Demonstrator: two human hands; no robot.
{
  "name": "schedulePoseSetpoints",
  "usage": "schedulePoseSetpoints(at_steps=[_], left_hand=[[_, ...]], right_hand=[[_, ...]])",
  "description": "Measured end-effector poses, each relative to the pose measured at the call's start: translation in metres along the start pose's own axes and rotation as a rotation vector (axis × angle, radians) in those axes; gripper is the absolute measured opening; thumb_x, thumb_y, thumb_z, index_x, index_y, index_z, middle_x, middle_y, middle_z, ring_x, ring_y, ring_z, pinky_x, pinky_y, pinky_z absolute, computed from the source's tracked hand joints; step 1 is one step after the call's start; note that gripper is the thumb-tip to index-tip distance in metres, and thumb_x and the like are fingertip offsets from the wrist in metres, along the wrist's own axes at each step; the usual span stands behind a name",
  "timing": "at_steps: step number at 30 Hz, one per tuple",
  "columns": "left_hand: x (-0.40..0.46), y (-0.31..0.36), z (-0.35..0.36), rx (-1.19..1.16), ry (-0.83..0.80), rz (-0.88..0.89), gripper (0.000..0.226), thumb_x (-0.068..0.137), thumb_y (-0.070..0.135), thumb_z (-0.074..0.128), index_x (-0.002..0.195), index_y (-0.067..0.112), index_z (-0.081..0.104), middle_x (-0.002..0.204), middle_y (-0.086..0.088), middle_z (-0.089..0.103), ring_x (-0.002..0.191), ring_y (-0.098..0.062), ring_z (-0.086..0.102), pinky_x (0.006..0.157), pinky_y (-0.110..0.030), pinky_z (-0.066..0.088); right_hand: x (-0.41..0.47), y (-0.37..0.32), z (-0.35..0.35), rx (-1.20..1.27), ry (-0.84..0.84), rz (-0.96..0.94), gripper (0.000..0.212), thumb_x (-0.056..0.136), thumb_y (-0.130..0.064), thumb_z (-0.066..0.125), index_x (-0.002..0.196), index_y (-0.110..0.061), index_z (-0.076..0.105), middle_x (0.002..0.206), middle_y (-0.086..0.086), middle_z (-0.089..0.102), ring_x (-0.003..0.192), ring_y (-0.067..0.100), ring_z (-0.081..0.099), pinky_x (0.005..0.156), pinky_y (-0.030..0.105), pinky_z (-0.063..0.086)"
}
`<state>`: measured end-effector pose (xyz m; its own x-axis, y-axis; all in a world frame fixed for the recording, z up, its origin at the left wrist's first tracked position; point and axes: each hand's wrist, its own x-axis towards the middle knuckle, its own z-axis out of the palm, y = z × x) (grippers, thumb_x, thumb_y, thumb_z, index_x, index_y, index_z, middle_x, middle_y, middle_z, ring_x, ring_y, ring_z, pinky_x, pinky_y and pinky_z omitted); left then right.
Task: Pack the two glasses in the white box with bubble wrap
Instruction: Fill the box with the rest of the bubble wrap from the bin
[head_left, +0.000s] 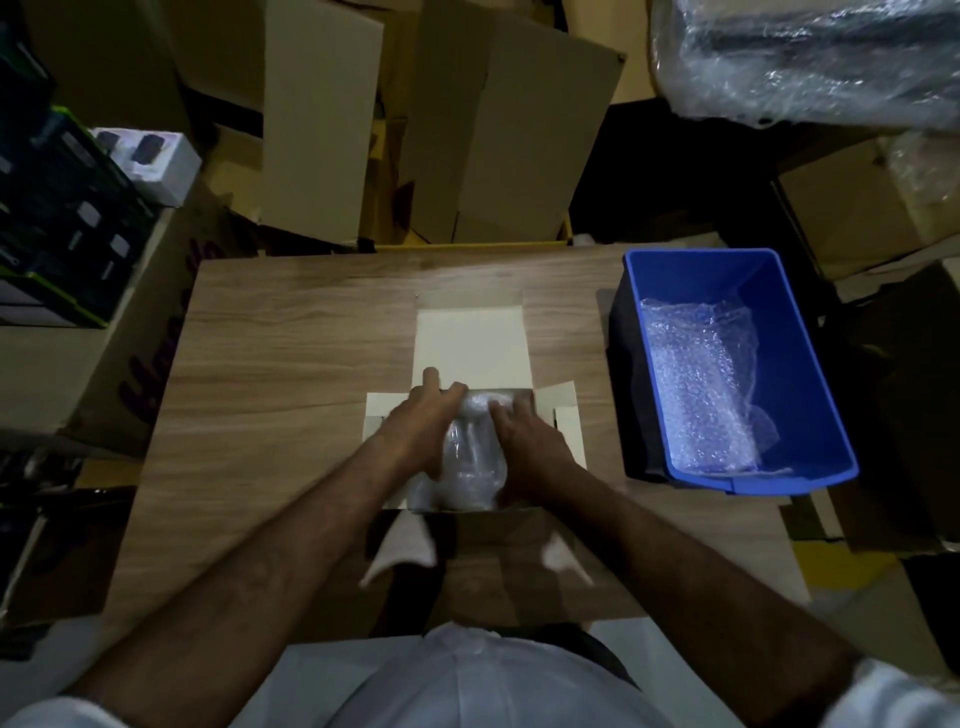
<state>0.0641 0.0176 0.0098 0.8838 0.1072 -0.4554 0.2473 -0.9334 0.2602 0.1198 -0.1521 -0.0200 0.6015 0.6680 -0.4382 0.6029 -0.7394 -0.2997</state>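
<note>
The white box (470, 343) lies open at the middle of the wooden table (291, 338), its lid flap spread out toward the far side. Inside it sits a bundle wrapped in bubble wrap (470, 462); the glasses themselves cannot be made out through the wrap. My left hand (423, 418) lies on the bundle's left side with fingers reaching over its far end. My right hand (524, 434) presses on the bundle's right side, fingers straight. Both hands are down inside the box.
A blue plastic bin (795, 322) stands at the table's right with a sheet of bubble wrap (701, 384) in it. Cardboard boxes (493, 130) crowd the floor beyond the table. Dark crates (57, 223) are stacked at the left.
</note>
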Motion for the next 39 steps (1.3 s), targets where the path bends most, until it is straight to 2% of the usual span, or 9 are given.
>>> schedulePoseSetpoints(at_steps=[3, 7, 11, 14, 21, 25, 28, 34, 39], left_hand=[[0.003, 0.006, 0.005, 0.069, 0.026, 0.005, 0.103, 0.042, 0.007, 0.099, 0.126, 0.015, 0.040, 0.128, -0.011, 0.032, 0.106, -0.031, 0.056, 0.075, -0.043, 0.060], [0.000, -0.001, 0.025, 0.097, 0.034, 0.038, 0.101, 0.052, 0.008, 0.094, 0.133, 0.015, 0.034, 0.129, -0.011, 0.033, 0.107, -0.032, 0.057, 0.073, -0.042, 0.058], [-0.001, -0.006, 0.038, 0.213, 0.039, 0.078, 0.103, 0.071, 0.022, 0.086, 0.153, 0.009, 0.023, 0.145, -0.016, 0.038, 0.123, -0.033, 0.052, 0.088, -0.041, 0.055], [0.002, 0.001, 0.037, 0.273, 0.039, 0.071, 0.092, 0.084, 0.016, 0.071, 0.157, 0.008, 0.015, 0.145, -0.016, 0.039, 0.126, -0.032, 0.050, 0.093, -0.037, 0.050], [-0.003, 0.002, 0.035, 0.227, 0.041, 0.067, 0.094, 0.085, 0.018, 0.070, 0.158, 0.008, 0.012, 0.149, -0.017, 0.037, 0.132, -0.033, 0.044, 0.102, -0.037, 0.044], [-0.018, 0.007, 0.028, -0.016, 0.147, 0.101, 0.107, 0.076, 0.033, 0.081, 0.159, 0.014, 0.016, 0.160, -0.013, 0.027, 0.146, -0.030, 0.031, 0.115, -0.040, 0.037], [-0.018, 0.029, 0.022, -0.074, 0.281, 0.159, 0.095, 0.088, 0.041, 0.071, 0.161, 0.019, 0.014, 0.166, -0.011, 0.019, 0.153, -0.026, 0.020, 0.120, -0.045, 0.031], [0.009, 0.096, 0.018, -0.040, 0.446, 0.266, 0.076, 0.091, 0.044, 0.061, 0.155, 0.014, 0.032, 0.161, -0.018, 0.029, 0.146, -0.031, 0.035, 0.115, -0.039, 0.036], [0.047, 0.156, 0.022, -0.056, 0.478, 0.401, 0.062, 0.097, 0.036, 0.047, 0.149, 0.002, 0.043, 0.157, -0.029, 0.033, 0.149, -0.039, 0.029, 0.116, -0.048, 0.036]], right_hand=[[0.002, -0.001, 0.005, -0.050, -0.001, 0.008, 0.133, 0.064, -0.036, 0.094, 0.160, -0.008, 0.006, 0.162, 0.025, 0.013, 0.144, 0.041, 0.035, 0.107, 0.042, 0.044], [0.006, -0.002, 0.011, -0.097, 0.044, 0.023, 0.133, 0.065, -0.041, 0.092, 0.159, -0.005, 0.006, 0.161, 0.028, 0.015, 0.147, 0.043, 0.029, 0.110, 0.043, 0.041], [0.014, -0.003, 0.021, -0.118, 0.043, 0.021, 0.139, 0.063, -0.047, 0.092, 0.159, -0.003, 0.002, 0.161, 0.029, 0.015, 0.148, 0.045, 0.023, 0.116, 0.049, 0.035], [0.015, -0.003, 0.023, -0.092, 0.003, 0.013, 0.141, 0.063, -0.046, 0.092, 0.159, -0.004, -0.003, 0.163, 0.029, 0.008, 0.151, 0.047, 0.013, 0.119, 0.052, 0.032], [0.006, -0.001, 0.011, -0.051, -0.012, -0.022, 0.132, 0.071, -0.045, 0.087, 0.159, -0.005, -0.002, 0.165, 0.024, 0.004, 0.152, 0.044, 0.010, 0.122, 0.052, 0.027], [-0.020, 0.017, -0.016, 0.089, 0.257, -0.056, 0.097, 0.088, -0.037, 0.073, 0.161, -0.012, 0.014, 0.165, 0.015, 0.019, 0.148, 0.031, 0.031, 0.110, 0.039, 0.041], [-0.035, 0.039, -0.033, 0.089, 0.479, -0.070, 0.080, 0.088, -0.028, 0.071, 0.155, -0.010, 0.033, 0.160, 0.021, 0.032, 0.145, 0.034, 0.037, 0.112, 0.040, 0.041], [-0.063, 0.098, -0.048, 0.069, 0.634, 0.036, 0.063, 0.094, -0.028, 0.056, 0.152, -0.009, 0.041, 0.159, 0.024, 0.033, 0.145, 0.038, 0.035, 0.115, 0.047, 0.038], [-0.087, 0.165, -0.045, 0.138, 0.744, 0.133, 0.060, 0.091, -0.025, 0.061, 0.148, -0.011, 0.048, 0.161, 0.023, 0.031, 0.147, 0.038, 0.034, 0.116, 0.046, 0.036]])
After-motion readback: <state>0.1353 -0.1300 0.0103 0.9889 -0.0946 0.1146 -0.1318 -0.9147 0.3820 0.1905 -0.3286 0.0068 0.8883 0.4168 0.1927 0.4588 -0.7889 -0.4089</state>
